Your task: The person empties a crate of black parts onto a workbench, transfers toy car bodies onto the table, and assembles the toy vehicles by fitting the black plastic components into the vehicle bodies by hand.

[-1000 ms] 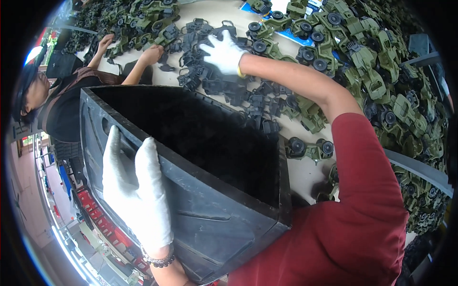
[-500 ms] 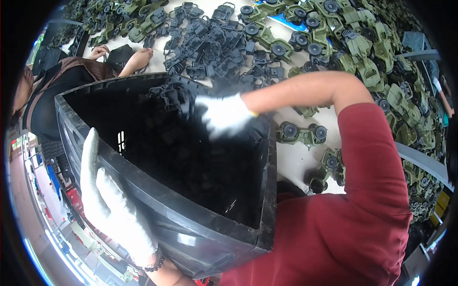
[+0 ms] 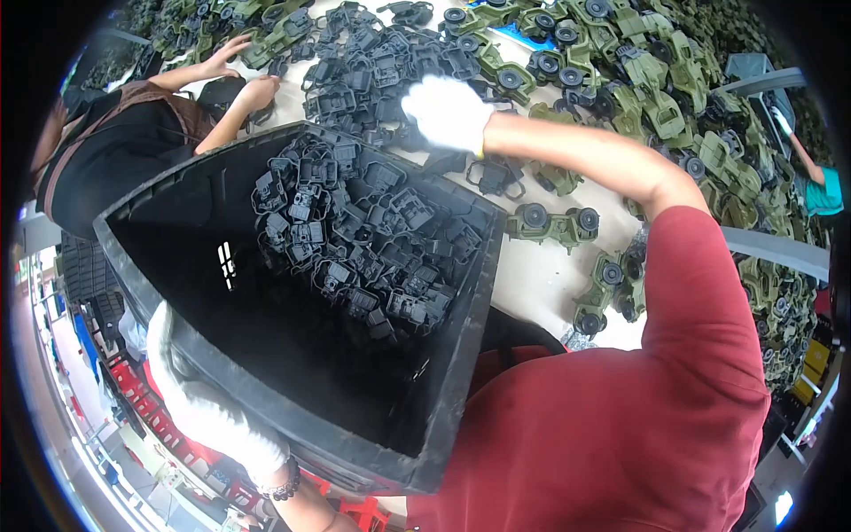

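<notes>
As left hand [image 3: 199, 412] holds tilted black crate [image 3: 455, 372], likely for steadiness, right hand [image 3: 448, 113] hovers by dark parts [image 3: 368, 75], grip unclear.

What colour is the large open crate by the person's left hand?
The crate is black; it shows best in the head view.

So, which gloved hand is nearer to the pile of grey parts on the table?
Right. The right hand is at the right edge of the pile; the left hand is at the near side of the box, which lies between it and the pile.
</notes>
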### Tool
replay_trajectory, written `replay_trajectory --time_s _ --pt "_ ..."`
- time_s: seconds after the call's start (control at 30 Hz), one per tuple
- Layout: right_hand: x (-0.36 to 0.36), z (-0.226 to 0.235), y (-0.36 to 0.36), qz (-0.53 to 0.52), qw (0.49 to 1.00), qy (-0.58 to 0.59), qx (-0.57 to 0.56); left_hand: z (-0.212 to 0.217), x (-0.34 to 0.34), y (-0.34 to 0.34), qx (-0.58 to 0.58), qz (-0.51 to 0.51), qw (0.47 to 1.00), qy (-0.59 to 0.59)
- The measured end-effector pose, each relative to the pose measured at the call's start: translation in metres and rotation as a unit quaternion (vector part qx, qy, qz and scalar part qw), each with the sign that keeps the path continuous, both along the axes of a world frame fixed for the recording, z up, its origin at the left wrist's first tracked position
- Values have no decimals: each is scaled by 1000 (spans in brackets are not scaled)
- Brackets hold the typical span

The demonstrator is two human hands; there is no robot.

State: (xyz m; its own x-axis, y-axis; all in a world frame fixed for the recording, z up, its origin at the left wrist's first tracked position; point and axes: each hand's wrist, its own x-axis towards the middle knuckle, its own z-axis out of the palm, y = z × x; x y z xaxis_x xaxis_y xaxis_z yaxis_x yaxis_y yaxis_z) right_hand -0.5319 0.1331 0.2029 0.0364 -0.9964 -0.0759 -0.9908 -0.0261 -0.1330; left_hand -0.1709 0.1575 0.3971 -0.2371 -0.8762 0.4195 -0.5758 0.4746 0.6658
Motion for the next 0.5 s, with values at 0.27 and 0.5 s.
replay_trajectory --time_s 0.27,0.5 --pt "56 -45 81 -130 929 -312 153 -55 138 10 24 33 993 110" --pt "152 -98 79 -97 903 -320 270 -197 270 47 155 80 954 244"
